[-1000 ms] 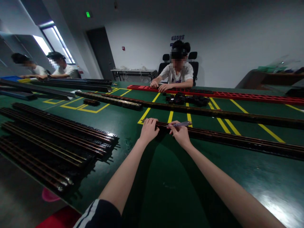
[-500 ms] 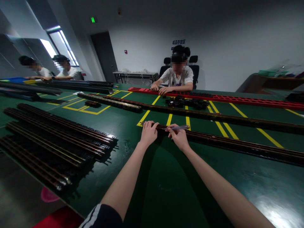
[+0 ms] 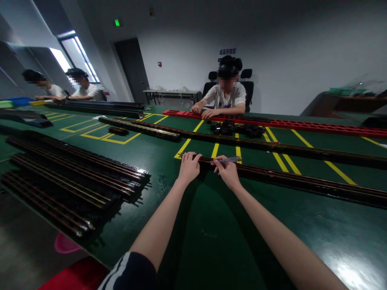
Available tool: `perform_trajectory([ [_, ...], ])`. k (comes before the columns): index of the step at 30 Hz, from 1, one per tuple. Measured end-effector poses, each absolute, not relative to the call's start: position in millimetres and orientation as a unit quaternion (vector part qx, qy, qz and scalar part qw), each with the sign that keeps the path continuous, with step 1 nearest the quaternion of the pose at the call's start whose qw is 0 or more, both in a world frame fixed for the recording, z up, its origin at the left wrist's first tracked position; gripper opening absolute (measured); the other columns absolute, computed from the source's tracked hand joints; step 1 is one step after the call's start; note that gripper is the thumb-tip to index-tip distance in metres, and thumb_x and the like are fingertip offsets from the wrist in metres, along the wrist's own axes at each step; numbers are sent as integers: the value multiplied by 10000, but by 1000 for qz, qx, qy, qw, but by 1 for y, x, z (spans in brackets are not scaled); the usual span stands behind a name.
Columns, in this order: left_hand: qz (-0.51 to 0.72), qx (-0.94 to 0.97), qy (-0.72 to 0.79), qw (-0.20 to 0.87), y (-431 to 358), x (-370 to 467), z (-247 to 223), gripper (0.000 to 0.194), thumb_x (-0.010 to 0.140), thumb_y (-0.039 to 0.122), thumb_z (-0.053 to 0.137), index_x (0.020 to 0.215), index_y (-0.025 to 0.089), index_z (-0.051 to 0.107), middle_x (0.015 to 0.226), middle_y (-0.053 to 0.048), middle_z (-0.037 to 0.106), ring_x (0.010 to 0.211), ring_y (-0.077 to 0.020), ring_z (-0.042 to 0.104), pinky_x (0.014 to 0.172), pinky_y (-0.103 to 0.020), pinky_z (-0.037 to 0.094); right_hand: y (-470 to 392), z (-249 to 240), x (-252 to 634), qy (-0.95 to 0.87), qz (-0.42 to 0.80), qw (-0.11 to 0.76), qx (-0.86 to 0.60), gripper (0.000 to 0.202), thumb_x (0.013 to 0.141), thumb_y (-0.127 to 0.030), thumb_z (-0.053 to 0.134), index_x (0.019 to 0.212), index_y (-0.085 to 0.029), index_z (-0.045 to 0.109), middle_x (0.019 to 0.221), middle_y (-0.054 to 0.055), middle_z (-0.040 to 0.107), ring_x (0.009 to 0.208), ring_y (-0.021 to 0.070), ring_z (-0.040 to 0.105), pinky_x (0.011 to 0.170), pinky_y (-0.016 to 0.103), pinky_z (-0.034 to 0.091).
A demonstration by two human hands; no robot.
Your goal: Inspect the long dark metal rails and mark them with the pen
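A long dark rail assembly (image 3: 290,180) with copper-coloured strips runs from the centre to the right edge on the green table (image 3: 208,241). Near its left end, my left hand (image 3: 190,166) is closed over the rail, fingers bent around it. My right hand (image 3: 226,171) grips a translucent screwdriver-like tool (image 3: 228,160), its thin tip pointing left at the rail beside my left hand. The exact contact of the tip is too small to tell.
Several similar rails (image 3: 75,169) lie side by side on the left. Another long rail (image 3: 256,143) crosses beyond my hands, with black parts (image 3: 237,129) behind it. A person (image 3: 226,96) sits opposite at a red rack (image 3: 302,125); two people sit at far left.
The camera view has shifted slightly. Both hands keep nearly the same places on the rail. A dark long piece at the far left has moved back or left, uncovering more yellow lines.
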State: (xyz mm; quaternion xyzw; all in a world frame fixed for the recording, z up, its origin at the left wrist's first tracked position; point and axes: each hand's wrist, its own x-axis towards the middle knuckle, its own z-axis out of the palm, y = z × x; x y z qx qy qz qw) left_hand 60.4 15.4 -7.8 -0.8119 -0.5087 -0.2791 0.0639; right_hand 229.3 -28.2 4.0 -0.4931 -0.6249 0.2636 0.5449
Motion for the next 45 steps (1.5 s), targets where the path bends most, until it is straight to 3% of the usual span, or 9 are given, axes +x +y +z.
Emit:
perform_trajectory([
  [12,-281,-807,-517,57,15,62,-6,381,864,130,452,1194,197,630,1214,-119,593,1197,-275,506,1108,-482,361,-28,5,229,-626,265,543,-494,330,863,-525,535,830,-199,577,773,66,722,521,152,616,461,267,482],
  [23,-277,-825,-489,52,17,64,-8,426,850,63,397,1208,170,601,1239,-104,614,1275,-248,488,1170,-469,307,-30,7,228,-624,270,538,-499,338,857,-543,538,820,-209,575,770,57,710,532,151,611,462,266,471],
  [45,-276,-823,-494,43,17,64,-6,415,845,65,410,1200,156,605,1209,-113,624,1212,-248,525,1154,-464,330,-33,10,227,-621,273,544,-494,362,843,-575,540,824,-214,559,784,56,700,553,151,621,480,280,511],
])
